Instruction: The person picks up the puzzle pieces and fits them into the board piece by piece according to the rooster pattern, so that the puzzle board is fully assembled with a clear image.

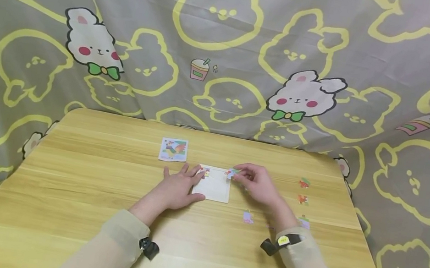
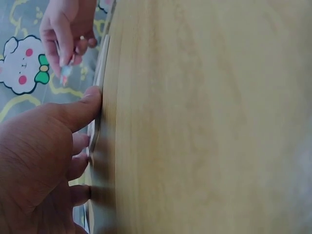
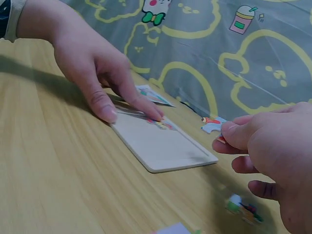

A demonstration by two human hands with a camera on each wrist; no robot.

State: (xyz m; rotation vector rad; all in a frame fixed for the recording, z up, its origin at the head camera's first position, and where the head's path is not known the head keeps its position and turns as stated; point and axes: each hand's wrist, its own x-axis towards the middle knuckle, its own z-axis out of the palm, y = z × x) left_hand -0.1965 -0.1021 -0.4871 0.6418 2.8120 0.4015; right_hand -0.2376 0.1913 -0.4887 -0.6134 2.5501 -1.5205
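Pale wooden table [image 1: 86,184]: one square white puzzle tray [image 1: 212,190], mid-table, left hand [image 1: 178,188] resting over its left edge with fingers outstretched, partly covering a multicoloured jigsaw piece [image 1: 207,173]; one blue-and-red jigsaw piece [image 1: 231,173], pinched by the right hand [image 1: 260,186] near the tray's far right corner, partly hidden there. Also, a square bird-picture card [image 1: 173,150] toward the table's far edge, two orange-red pieces [image 1: 305,183] toward its right edge, two lilac pieces [image 1: 248,217], one partly behind the right wrist [image 1: 287,219], and blurred multicoloured bits [image 3: 244,209] below the right hand, number unclear.
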